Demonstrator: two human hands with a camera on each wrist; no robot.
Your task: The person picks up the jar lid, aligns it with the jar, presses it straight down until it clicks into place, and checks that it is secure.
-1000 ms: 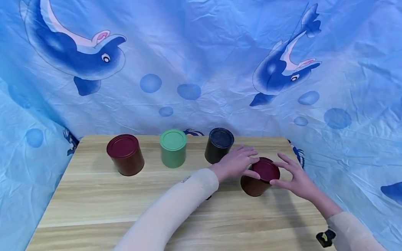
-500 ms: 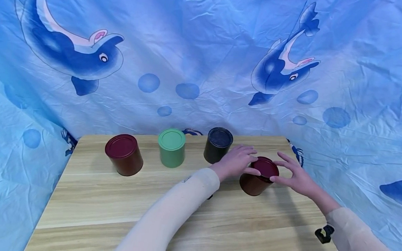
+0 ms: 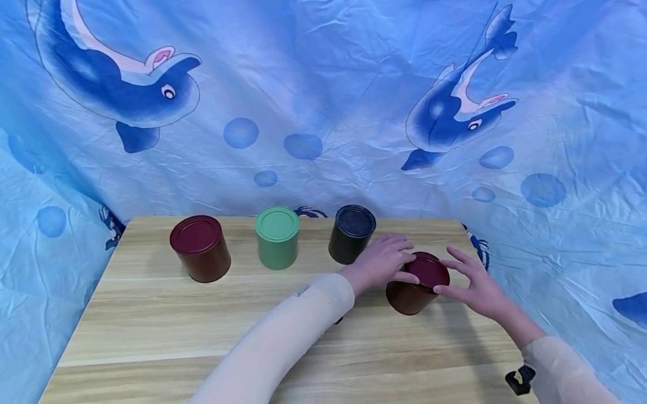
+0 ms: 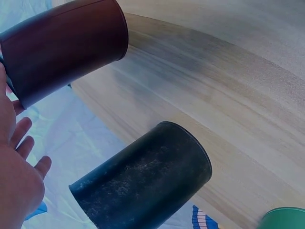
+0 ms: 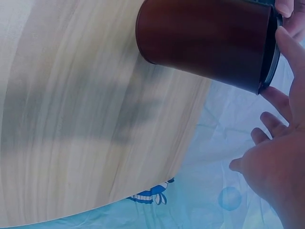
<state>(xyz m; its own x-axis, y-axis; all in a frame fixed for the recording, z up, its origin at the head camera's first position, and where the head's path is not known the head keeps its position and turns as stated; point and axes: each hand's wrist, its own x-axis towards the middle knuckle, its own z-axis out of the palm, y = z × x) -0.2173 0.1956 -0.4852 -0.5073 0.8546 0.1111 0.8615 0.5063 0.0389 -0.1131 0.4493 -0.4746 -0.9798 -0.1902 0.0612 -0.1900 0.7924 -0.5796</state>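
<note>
Two hands (image 3: pixel 430 275) around round maroon can (image 3: pixel 415 291)

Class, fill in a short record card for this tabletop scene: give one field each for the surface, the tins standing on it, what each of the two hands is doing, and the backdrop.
Surface: wooden table
Tins: four lidded, upright in a rough row: dark red tin at left, green tin, black tin, dark red tin at right
Left hand: thumb at the lid rim of the right dark red tin, fingers spread
Right hand: fingertips at the opposite side of the same lid
Backdrop: blue dolphin-print cloth
</note>
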